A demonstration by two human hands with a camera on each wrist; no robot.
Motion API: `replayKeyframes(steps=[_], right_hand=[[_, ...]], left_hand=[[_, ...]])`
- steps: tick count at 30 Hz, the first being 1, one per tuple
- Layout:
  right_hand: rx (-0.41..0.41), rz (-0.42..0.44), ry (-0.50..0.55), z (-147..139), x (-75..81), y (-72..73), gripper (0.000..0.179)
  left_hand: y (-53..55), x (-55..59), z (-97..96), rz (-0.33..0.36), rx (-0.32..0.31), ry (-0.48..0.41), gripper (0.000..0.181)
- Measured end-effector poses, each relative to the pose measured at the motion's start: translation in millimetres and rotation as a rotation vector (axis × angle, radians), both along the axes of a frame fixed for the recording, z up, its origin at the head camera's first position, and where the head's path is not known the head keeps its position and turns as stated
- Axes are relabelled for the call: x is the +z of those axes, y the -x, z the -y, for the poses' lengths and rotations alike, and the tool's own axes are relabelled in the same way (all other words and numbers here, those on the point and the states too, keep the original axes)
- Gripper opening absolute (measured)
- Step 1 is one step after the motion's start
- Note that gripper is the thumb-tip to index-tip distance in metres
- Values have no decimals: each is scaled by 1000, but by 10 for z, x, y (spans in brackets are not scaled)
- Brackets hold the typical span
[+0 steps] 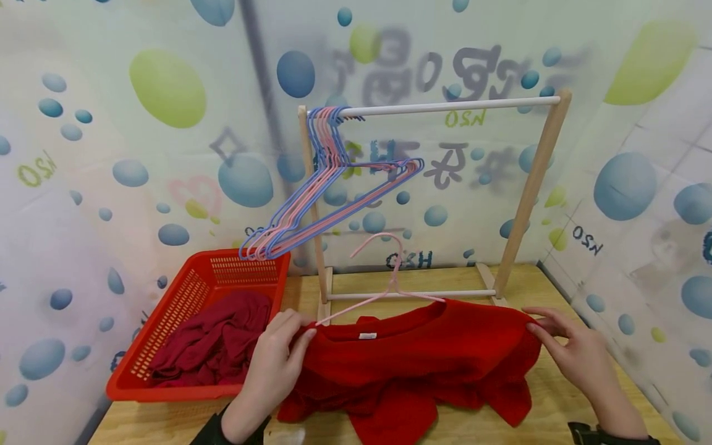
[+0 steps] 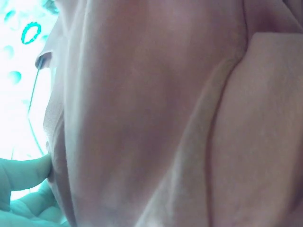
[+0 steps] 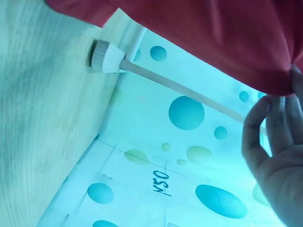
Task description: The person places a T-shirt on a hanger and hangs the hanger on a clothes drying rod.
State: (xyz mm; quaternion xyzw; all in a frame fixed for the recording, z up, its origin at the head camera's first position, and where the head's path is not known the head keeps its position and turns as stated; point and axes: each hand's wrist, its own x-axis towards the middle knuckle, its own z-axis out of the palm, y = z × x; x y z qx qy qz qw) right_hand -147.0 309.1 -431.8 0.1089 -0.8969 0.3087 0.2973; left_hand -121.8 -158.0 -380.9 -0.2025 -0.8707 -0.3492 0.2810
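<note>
A red garment (image 1: 411,352) with a round neckline and a small white label hangs spread between both hands, above the wooden table. Inside its neck sits a pink hanger (image 1: 396,272), hook upward, its right arm hidden under the cloth. My left hand (image 1: 278,352) pinches the garment's left shoulder by the hanger's left end. On the other side, my right hand (image 1: 573,346) pinches the right shoulder edge between thumb and fingers. In the right wrist view the red cloth (image 3: 227,42) droops from the fingertips. Cloth fills most of the left wrist view.
Behind the garment stands a wooden rack (image 1: 531,185) with a white top rod (image 1: 445,108). Several blue and pink hangers (image 1: 334,179) hang bunched at the rod's left end. At left, a red plastic basket (image 1: 167,309) holds a dark red cloth (image 1: 222,340).
</note>
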Motion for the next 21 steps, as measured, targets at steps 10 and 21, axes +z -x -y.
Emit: replayKeyframes(steps=[10,21], right_hand=[[174,-102,-46,290,155,17,47],[325,-284,-85,741,294,68,24]], left_hand=[[0,4,-17,37,-2,12,12],[23,0,-19,-14,-40,-5,14]])
